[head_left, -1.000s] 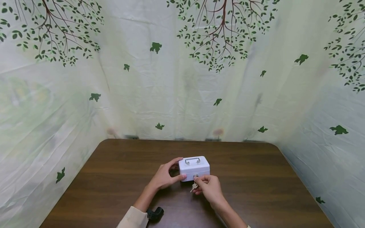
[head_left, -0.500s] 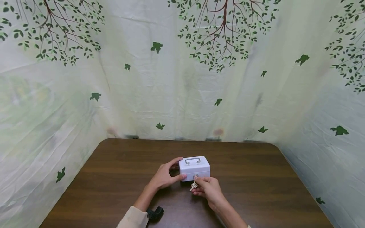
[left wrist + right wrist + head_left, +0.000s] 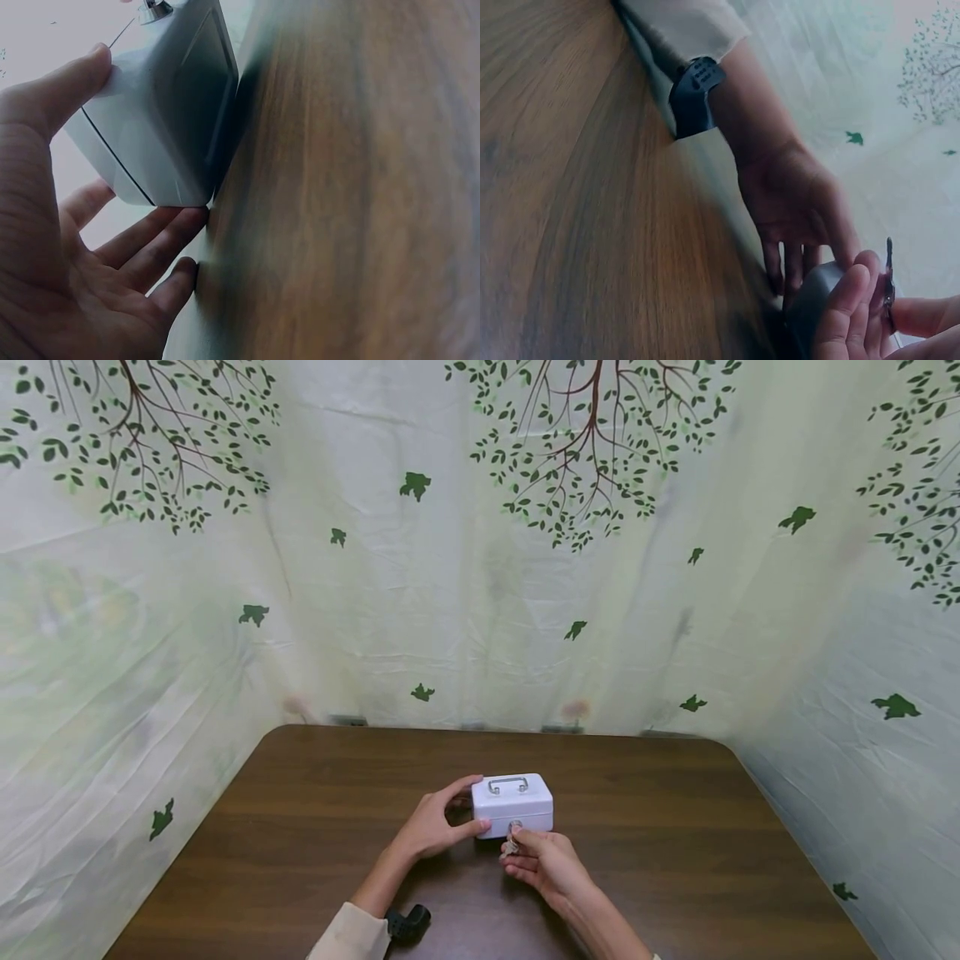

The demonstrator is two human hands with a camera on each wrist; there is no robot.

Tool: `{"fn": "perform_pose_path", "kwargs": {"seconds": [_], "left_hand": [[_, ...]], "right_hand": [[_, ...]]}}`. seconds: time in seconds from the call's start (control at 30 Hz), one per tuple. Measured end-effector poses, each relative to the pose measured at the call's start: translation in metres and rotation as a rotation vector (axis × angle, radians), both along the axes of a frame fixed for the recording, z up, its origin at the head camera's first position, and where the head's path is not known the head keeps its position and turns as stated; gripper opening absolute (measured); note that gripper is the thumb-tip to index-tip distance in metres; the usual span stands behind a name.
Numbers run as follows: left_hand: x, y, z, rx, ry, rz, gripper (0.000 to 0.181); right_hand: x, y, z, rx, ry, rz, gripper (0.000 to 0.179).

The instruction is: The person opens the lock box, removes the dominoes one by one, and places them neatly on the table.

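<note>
A small white cash box (image 3: 536, 787) with a folded metal handle (image 3: 508, 781) on its lid sits closed on the table. My left hand (image 3: 435, 823) grips its left side, thumb on the front face and fingers around the side and rear. In the left wrist view, that thumb presses the box (image 3: 135, 127) below the round lock (image 3: 155, 10). At the front, my right hand (image 3: 553, 867) pinches a key between thumb and index finger, right at the lock (image 3: 515, 825). Keys (image 3: 512, 845) hang there, partly behind the fingers; the right wrist view shows a thin key (image 3: 889, 285) edge-on.
The brown wooden table (image 3: 667, 827) extends around the box. A black wrist device (image 3: 408, 923) sits at the left sleeve (image 3: 351, 933). A pale curtain (image 3: 495, 610) printed with leaves and branches encloses the back and sides.
My right hand has dropped slightly and turned at the lock, and the hanging keys have shifted closer under its fingers. The cash box and left hand stay in place.
</note>
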State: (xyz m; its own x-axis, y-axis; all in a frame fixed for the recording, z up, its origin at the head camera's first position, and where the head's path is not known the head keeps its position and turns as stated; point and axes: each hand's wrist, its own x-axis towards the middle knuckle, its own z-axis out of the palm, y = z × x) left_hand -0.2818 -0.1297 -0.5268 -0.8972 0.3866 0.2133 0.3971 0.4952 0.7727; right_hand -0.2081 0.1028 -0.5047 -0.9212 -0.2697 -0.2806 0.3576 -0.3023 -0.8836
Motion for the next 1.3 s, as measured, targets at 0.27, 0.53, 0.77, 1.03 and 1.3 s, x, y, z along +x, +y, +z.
{"fn": "perform_pose_path", "kwargs": {"seconds": [0.27, 0.53, 0.77, 1.03, 1.3], "left_hand": [[0.000, -0.001, 0.001, -0.016, 0.003, -0.002, 0.075], [0.000, -0.001, 0.001, -0.024, -0.004, -0.018, 0.076], [0.000, -0.003, 0.001, -0.029, -0.006, -0.038, 0.078], [0.000, -0.004, 0.002, -0.027, -0.015, -0.049, 0.082], [-0.002, -0.005, -0.001, -0.055, 0.003, -0.067, 0.084]], "right_hand": [[0.000, -0.001, 0.001, 0.053, 0.032, 0.007, 0.019], [-0.004, 0.003, 0.000, 0.168, 0.099, 0.032, 0.027], [-0.005, 0.006, 0.001, 0.360, 0.211, 0.042, 0.043], [-0.006, 0.012, 0.006, 0.483, 0.310, 0.053, 0.037], [-0.007, 0.016, 0.008, 0.529, 0.341, 0.074, 0.029]]}}
